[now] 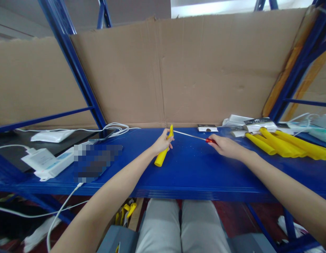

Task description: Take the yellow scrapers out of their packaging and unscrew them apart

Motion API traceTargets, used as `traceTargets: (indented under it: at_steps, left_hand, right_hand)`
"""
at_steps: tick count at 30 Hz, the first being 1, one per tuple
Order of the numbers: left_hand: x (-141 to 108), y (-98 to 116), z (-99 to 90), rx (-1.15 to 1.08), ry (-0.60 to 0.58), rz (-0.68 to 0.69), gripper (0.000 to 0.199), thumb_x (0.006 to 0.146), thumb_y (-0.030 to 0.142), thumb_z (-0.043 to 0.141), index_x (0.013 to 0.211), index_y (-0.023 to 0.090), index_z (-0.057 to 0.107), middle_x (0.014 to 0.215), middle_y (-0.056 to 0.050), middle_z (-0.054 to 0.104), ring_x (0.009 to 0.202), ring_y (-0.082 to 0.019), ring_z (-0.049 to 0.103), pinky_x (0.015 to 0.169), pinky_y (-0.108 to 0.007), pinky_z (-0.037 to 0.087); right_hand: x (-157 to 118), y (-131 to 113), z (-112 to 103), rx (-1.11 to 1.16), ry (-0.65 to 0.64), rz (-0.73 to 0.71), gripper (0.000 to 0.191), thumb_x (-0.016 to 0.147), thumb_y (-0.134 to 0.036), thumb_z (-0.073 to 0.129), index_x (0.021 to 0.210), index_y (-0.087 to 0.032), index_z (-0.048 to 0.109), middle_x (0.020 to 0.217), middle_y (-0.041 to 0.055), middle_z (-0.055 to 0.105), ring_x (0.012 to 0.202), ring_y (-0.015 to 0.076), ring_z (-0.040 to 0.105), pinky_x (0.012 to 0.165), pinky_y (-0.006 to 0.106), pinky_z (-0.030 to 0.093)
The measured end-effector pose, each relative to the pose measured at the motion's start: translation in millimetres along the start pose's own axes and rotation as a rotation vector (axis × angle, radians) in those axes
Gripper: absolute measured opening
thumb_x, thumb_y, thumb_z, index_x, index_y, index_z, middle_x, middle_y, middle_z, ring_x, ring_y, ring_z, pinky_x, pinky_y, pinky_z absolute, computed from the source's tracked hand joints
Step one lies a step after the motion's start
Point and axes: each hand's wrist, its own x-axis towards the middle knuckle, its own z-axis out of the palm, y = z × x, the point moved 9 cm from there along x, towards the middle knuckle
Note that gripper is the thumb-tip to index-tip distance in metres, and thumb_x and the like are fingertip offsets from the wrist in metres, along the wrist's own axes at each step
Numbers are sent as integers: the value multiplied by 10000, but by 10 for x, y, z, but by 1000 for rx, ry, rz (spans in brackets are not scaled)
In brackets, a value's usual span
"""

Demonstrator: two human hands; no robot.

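Note:
My left hand (pixel 164 141) is closed around a yellow tube (pixel 160 159), which tilts with its wide round end toward me and its narrower end up and away. In my right hand (pixel 224 146) is a screwdriver (pixel 190 135) with a long thin metal shaft and a red handle, partly hidden by my fingers. The shaft points left, and its tip is at the upper part of the tube. Whether the tip touches the tube, I cannot tell.
More yellow tubes (pixel 284 144) lie at the right of the blue shelf (pixel 199 172), by packets. A small black-and-white package (pixel 207 128) rests at the back. On the left are a power strip (pixel 57 167), cables and a blurred-out flat object (pixel 96 163). Cardboard (pixel 205 70) walls the back.

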Motion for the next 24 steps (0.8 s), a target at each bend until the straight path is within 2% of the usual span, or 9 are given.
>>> traceTargets:
  at_steps: [4, 8, 12, 15, 17, 20, 22, 24]
  left_hand:
    - [10, 5, -15, 27, -7, 14, 225, 941, 149, 411, 1126, 241, 321, 789, 36, 594, 364, -25, 441, 384, -141, 356]
    - [-2, 35, -3, 40, 2, 31, 238, 945, 151, 400, 1138, 239, 293, 944, -14, 617, 382, -15, 456, 375, -143, 365]
    - [-30, 80, 47, 42, 20, 18, 259, 954, 153, 372, 1163, 225, 236, 1101, -90, 609, 395, -18, 479, 358, -159, 378]
    - [-42, 120, 62, 51, 37, 21, 267, 951, 141, 371, 1166, 212, 228, 1121, -103, 606, 396, -20, 482, 371, -175, 400]
    - [-41, 137, 44, 69, 51, 36, 284, 943, 133, 384, 1167, 212, 227, 1074, -84, 618, 402, -24, 484, 383, -177, 405]
    - [-31, 124, 12, 145, 47, 53, 274, 937, 151, 409, 1156, 211, 256, 858, -8, 626, 387, -42, 464, 375, -168, 376]
    - [-21, 102, -1, 198, 32, 63, 239, 938, 175, 412, 1138, 215, 288, 710, 45, 583, 369, -55, 448, 369, -164, 362]
    - [-13, 77, -4, 217, 16, 69, 216, 936, 190, 416, 1119, 223, 307, 645, 69, 549, 348, -62, 434, 359, -166, 356]
  right_hand:
    - [4, -7, 37, 216, 8, -39, 243, 912, -367, 375, 942, -194, 543, 883, 114, 690, 755, 231, 654, 677, 327, 475]
    - [9, -14, 76, 339, -13, -39, 245, 884, -389, 384, 897, -197, 536, 773, 73, 656, 653, 195, 601, 620, 309, 462]
    - [21, -41, 90, 374, -26, -38, 228, 874, -381, 393, 878, -198, 530, 746, 62, 649, 621, 185, 583, 596, 302, 452]
    - [38, -50, 46, 338, 6, -54, 213, 873, -367, 404, 892, -197, 532, 804, 86, 671, 673, 201, 619, 624, 310, 466]
    - [42, -44, 6, 296, 33, -70, 214, 882, -358, 402, 910, -196, 539, 845, 101, 685, 719, 213, 642, 651, 317, 478]
    - [26, -10, -55, 181, 77, -86, 219, 901, -335, 397, 940, -189, 556, 887, 117, 699, 766, 228, 662, 673, 323, 487]
    - [5, 12, -91, 70, 108, -92, 224, 911, -306, 395, 974, -178, 567, 921, 128, 706, 798, 239, 671, 689, 326, 489]
    - [-17, 20, -123, -49, 140, -96, 236, 921, -282, 388, 1007, -161, 572, 952, 142, 709, 820, 247, 677, 697, 326, 487]
